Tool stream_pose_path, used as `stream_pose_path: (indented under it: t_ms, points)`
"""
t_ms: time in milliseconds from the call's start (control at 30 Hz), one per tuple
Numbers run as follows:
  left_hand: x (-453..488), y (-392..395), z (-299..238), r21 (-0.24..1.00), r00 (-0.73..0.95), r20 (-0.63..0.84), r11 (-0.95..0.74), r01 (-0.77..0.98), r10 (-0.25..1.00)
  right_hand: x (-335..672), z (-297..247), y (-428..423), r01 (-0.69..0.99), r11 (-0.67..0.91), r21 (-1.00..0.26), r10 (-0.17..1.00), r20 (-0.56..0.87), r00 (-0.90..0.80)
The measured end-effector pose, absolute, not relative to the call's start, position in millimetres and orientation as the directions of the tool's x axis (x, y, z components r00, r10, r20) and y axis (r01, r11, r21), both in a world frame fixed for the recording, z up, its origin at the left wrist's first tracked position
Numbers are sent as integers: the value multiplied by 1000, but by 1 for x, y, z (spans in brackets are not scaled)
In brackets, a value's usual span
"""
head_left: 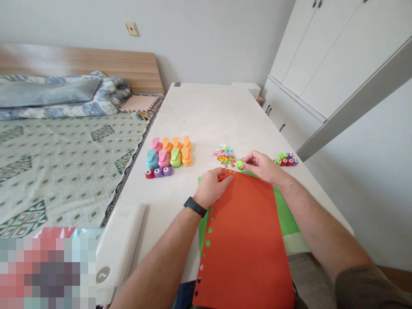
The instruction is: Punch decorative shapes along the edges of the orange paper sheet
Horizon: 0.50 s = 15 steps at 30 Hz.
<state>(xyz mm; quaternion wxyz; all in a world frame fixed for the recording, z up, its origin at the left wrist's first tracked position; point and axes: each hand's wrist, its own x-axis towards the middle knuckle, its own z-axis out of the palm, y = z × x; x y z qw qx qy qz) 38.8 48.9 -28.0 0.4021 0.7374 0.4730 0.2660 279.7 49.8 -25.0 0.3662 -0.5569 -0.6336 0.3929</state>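
My left hand (213, 186) is closed on the top left corner of an orange-red paper sheet (246, 240), which lies over a green sheet (287, 216). Punched shapes run down the orange sheet's left edge. My right hand (262, 166) pinches a small green paper punch (240, 164) at the sheet's top edge. Just beyond it lies a pile of colourful punched paper shapes (225, 155).
A cluster of larger pastel punches (170, 156) with three small ones (158, 172) stands left on the white table (206, 116). Several small punches (286, 159) sit at the right edge. A white device (119, 246) lies near left. A bed (64, 146) adjoins the table.
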Motion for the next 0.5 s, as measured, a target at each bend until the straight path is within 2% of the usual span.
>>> stream_pose_path:
  t_ms: [400, 500]
  points:
    - [40, 49, -29, 855, 396, 35, -233, 463, 917, 274, -33, 41, 333, 66, -941, 980, -1, -198]
    - [41, 48, -29, 865, 399, 40, -231, 444, 916, 272, -28, 39, 368, 69, -927, 975, -16, -223]
